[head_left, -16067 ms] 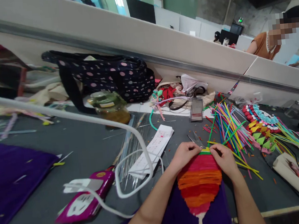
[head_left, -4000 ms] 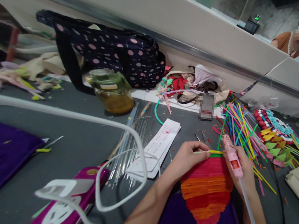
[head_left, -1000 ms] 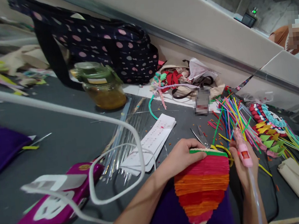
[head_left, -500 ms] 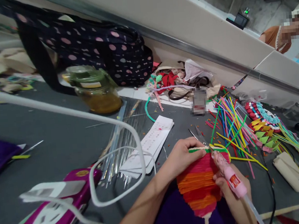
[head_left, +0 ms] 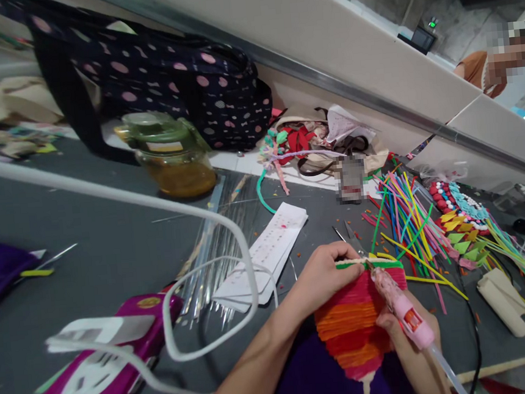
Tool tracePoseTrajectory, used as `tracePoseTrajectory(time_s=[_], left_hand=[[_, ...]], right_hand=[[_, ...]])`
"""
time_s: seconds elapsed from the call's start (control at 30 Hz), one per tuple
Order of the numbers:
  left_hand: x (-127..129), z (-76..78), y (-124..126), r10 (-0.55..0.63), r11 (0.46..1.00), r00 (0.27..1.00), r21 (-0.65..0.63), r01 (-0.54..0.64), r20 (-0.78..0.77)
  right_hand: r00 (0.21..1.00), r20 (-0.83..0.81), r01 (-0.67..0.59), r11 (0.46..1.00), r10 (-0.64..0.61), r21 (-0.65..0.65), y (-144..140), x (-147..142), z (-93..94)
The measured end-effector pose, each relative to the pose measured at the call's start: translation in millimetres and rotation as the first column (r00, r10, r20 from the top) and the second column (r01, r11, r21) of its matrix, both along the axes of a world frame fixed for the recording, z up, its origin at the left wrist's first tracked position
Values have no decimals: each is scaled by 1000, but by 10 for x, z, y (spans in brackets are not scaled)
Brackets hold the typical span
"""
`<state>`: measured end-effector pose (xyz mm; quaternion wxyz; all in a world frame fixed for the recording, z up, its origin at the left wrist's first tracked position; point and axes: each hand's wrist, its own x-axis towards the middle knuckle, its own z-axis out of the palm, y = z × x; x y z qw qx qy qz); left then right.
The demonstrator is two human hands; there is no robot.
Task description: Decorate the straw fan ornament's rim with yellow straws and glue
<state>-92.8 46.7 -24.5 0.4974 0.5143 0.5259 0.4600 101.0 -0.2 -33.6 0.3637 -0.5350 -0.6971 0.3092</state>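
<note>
In the head view, my left hand (head_left: 327, 277) grips the top left edge of a flat, leaf-shaped craft piece (head_left: 350, 315). Red, pink and orange fuzzy strips cover it, with a green and a cream row along the top and a cream stem below. My right hand (head_left: 409, 331) is closed around a pink glue gun (head_left: 408, 316), a clear glue stick (head_left: 445, 371) trailing from its back end. The nozzle meets the green row close to my left thumb. Just beyond the piece lie scissors (head_left: 352, 238), partly hidden. A yellow pipe cleaner (head_left: 428, 280) passes behind the right edge.
Many coloured pipe cleaners (head_left: 406, 215) lie heaped to the right. A white cable (head_left: 199, 211) loops across the left foreground above a purple packet (head_left: 124, 350). Farther back are a lidded jar (head_left: 177, 161), white paper strips (head_left: 267, 245) and a dotted bag (head_left: 165, 89). A person (head_left: 484, 70) is beyond the partition.
The view has shifted slightly. The yellow pipe cleaner that curved around the piece's top right edge now shows less of its bend. Both hands keep their holds, the nozzle still at the top edge.
</note>
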Motion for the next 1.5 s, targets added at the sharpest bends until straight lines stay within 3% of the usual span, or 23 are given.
tracePoseTrajectory(time_s=[0.1,0.33,0.77,1.5], left_hand=[[-1,2,-3,3,1000,1000,3,-3,-3],[-3,6,-7,-4,1000,1000,4,4,-4],[-5,44,-31,-2,1000,1000,17,2,-26],[-5,30,-24,-7,1000,1000,25,7,-18]], right_hand=[[999,-18,46,998,-45,48,-8,-38,-16],[999,-6,37,999,-37,-17,-10,-30,-18],[991,-85,100,995,-101,-15,-36,-72,9],[988,-42,147,989,-148,-21,-45,-85,-7]])
